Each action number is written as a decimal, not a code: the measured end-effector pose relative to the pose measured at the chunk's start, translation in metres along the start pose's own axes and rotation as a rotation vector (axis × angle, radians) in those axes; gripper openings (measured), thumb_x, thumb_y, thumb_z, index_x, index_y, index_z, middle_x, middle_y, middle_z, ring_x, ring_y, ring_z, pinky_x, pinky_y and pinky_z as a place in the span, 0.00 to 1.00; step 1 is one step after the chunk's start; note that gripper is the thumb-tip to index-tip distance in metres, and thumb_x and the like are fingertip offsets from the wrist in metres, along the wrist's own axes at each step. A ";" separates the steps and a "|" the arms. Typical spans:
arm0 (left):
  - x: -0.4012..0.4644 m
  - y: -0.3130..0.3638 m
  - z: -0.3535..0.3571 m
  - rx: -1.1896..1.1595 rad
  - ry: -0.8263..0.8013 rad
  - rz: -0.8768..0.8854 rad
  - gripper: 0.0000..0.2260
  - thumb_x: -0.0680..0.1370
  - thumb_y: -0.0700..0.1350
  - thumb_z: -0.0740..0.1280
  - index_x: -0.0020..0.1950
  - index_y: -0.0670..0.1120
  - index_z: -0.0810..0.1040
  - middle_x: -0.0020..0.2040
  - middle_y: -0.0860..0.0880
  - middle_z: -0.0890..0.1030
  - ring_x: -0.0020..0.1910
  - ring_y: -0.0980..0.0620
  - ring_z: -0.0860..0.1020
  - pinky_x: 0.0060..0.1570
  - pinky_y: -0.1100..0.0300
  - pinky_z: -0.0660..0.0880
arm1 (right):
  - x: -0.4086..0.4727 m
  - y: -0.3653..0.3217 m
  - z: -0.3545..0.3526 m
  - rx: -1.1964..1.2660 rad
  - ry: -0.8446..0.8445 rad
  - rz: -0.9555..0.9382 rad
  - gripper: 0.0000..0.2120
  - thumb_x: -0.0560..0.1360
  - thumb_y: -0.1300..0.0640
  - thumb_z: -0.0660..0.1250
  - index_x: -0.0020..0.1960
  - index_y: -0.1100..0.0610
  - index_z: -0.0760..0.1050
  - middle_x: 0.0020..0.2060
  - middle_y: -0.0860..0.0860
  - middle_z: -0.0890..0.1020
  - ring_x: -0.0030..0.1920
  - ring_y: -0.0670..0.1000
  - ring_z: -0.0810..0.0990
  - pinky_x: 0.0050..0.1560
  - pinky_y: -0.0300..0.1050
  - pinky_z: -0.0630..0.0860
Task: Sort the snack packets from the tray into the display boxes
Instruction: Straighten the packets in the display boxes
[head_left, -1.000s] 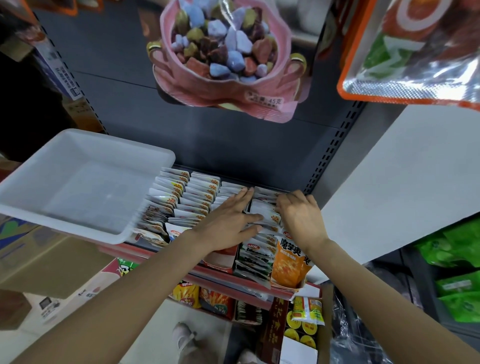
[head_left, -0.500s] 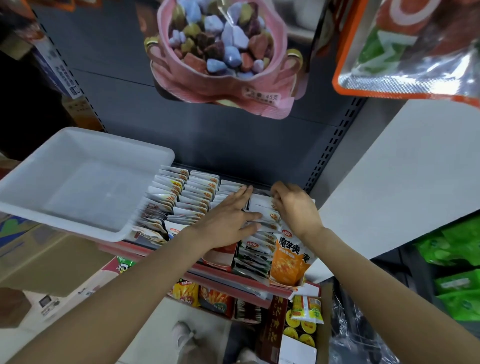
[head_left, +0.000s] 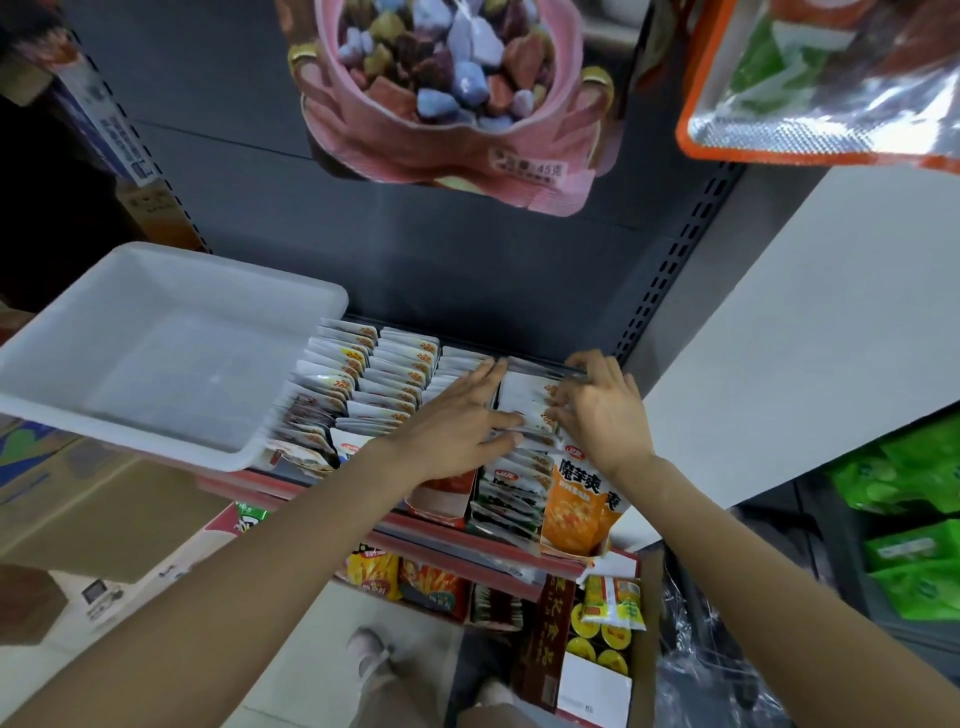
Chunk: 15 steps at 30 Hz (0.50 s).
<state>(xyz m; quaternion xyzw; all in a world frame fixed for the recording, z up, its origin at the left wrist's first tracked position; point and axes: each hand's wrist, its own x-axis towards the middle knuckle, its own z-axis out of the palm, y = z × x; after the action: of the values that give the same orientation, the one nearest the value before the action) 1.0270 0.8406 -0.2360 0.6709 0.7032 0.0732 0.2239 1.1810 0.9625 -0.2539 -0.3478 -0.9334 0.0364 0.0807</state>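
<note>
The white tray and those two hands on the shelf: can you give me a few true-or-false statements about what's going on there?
1. The white tray holds no packets. True.
2. Both hands rest on the snack packets. True: left hand, right hand.
3. The tray sits right of the display boxes. False: it sits to their left.
4. The orange pouch lies inside the tray. False: it stands at the shelf's front right.

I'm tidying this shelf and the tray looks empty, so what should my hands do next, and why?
Probably press the packets in the rightmost row upright and back into line. Both the left hand and the right hand rest on that row, whose packets lean unevenly, while the white tray shows no packets inside, so little seems left to fetch.
</note>
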 end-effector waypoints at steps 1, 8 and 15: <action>0.000 0.000 0.000 0.002 0.006 0.002 0.19 0.81 0.56 0.54 0.72 0.55 0.66 0.77 0.45 0.38 0.75 0.52 0.36 0.69 0.63 0.35 | 0.000 -0.002 0.001 -0.001 0.006 -0.018 0.05 0.72 0.57 0.71 0.44 0.59 0.82 0.62 0.55 0.73 0.61 0.58 0.70 0.56 0.54 0.69; -0.002 0.000 0.002 0.019 0.013 -0.001 0.19 0.81 0.56 0.53 0.72 0.56 0.66 0.77 0.46 0.38 0.75 0.53 0.36 0.70 0.61 0.36 | 0.000 -0.002 0.005 0.083 0.035 -0.035 0.06 0.73 0.60 0.69 0.39 0.57 0.83 0.58 0.55 0.74 0.58 0.57 0.70 0.55 0.53 0.70; -0.001 -0.003 0.003 0.031 0.021 0.001 0.20 0.81 0.57 0.52 0.73 0.56 0.64 0.77 0.46 0.38 0.75 0.53 0.36 0.68 0.63 0.35 | 0.004 0.002 -0.005 0.225 0.297 -0.130 0.04 0.72 0.64 0.69 0.38 0.61 0.80 0.45 0.54 0.79 0.38 0.53 0.78 0.42 0.46 0.77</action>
<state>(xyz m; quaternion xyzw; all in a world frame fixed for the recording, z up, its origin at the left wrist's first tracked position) 1.0257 0.8389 -0.2398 0.6737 0.7063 0.0696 0.2060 1.1802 0.9673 -0.2484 -0.2769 -0.9218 0.0835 0.2581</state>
